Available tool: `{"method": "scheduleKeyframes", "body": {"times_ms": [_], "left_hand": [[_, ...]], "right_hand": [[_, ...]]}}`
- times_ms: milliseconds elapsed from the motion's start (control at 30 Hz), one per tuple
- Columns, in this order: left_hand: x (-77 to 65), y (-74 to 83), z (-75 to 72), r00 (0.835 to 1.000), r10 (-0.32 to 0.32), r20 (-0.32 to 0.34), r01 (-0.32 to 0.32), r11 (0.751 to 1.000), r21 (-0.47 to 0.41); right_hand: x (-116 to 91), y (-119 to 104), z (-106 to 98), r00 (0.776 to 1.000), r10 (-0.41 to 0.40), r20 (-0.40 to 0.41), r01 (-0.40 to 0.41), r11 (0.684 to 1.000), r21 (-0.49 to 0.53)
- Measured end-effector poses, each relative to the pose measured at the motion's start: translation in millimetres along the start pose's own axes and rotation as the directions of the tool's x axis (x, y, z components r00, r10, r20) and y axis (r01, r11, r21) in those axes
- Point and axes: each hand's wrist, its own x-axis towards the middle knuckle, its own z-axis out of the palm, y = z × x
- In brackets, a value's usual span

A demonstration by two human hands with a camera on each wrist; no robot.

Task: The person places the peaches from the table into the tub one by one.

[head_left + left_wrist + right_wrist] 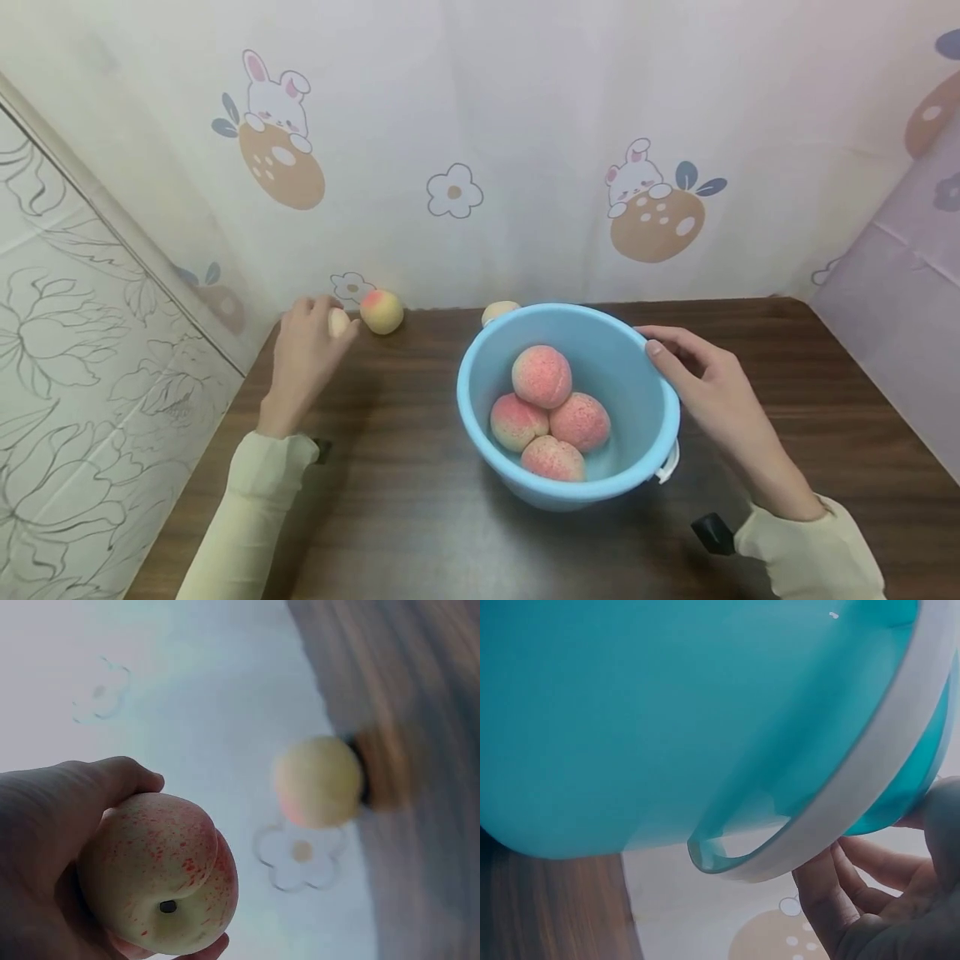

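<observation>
My left hand (303,358) grips a peach (154,862) above the table's far left corner; its speckled pink skin and stem dimple show in the left wrist view. Just right of that hand, a yellow peach with a pink blush (382,312) rests near the table's back edge. My right hand (708,390) holds the right side of the rim of a light blue bucket (467,392), thumb on the inside and fingers outside. Several pink speckled peaches, one of them (542,377) on top, lie inside the bucket. Its white handle (870,765) hangs down against the outer wall.
A pale peach (499,312) sits behind the bucket, partly hidden by its rim. The dark wooden table (390,500) ends at a white curtain (525,100) with rabbit and flower prints. A flower-patterned panel (90,400) borders the left side.
</observation>
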Motion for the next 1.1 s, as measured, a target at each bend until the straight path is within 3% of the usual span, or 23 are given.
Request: {"method": "scheduleKeyframes", "body": {"times_ms": [167,400,833,1100], "left_hand": [[-7.4,26.8,-10.3,0.995,0.085,-0.052,-0.086,0.996,-0.009],[-18.4,56.3,-20.8,0.971,0.199,-0.133,-0.202,0.979,-0.006],[-33.8,101.3,-34.0,0.902,0.379,-0.207,-0.381,0.924,0.036],[-42.4,122.1,-41.9,0.862,0.462,-0.210,-0.460,0.886,0.062]], "right_hand": [[-1,-1,-4,0.998,0.038,0.039,-0.040,0.998,0.048],[-1,-3,-9,0.994,0.063,0.084,-0.071,0.993,0.097],[0,-2,-13,0.987,0.082,0.138,-0.103,0.982,0.159],[1,-1,-15,0.984,0.093,0.150,-0.114,0.984,0.134]]}}
